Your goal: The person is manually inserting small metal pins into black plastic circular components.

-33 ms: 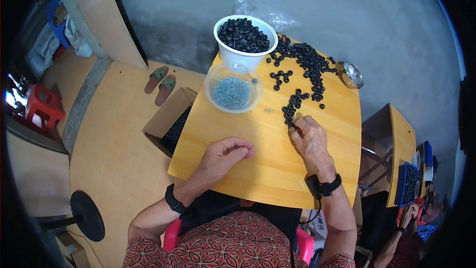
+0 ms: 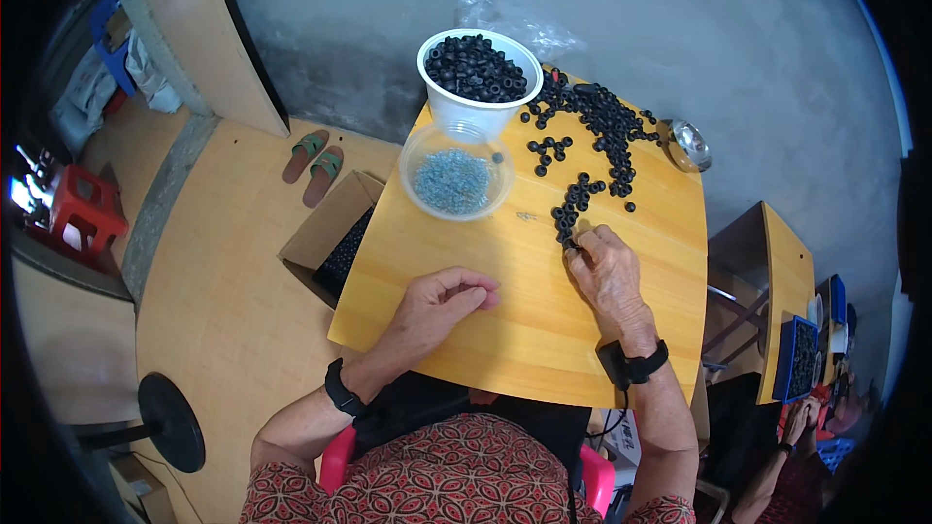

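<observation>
My left hand is held over the near middle of the table, thumb and fingers pressed together in a pinch; whatever may be between them is hidden. Farther right, my right hand has its fingertips closed at the near end of a line of small black ring-shaped parts, pinching the nearest one. Beyond my left hand stands a clear plastic bowl with many tiny pale-blue pieces inside. A few tiny metallic pieces lie between that bowl and the black parts.
Behind the clear bowl, a white tub is heaped with black parts. More black parts spread toward the table's far right, beside a shiny metal bowl. An open cardboard box stands left of the table. Another person's hands show at far right.
</observation>
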A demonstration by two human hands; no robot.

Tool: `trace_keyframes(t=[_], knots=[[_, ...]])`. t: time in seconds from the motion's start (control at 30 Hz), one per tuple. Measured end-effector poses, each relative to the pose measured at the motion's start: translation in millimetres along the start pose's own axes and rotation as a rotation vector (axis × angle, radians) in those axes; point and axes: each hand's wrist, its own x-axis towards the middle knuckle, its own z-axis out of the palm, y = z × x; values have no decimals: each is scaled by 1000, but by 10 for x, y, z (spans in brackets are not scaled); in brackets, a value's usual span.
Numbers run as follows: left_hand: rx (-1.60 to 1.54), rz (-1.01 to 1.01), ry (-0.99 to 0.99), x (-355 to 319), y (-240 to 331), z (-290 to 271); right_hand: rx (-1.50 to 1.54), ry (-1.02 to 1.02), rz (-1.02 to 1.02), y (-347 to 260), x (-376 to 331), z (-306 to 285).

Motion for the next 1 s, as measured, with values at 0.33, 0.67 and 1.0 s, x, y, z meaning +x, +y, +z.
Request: trace_keyframes(t=[0.33,0.67,1.0], knots=[[-201,-11,-25,252,-187,279,301,16,-184,-681,-195,-212],[-224,-130,8,235,-113,257,231,52,-273,-790,-205,-164],[-228,-160,6,231,-192,313,351,101,-258,-761,-237,-158]])
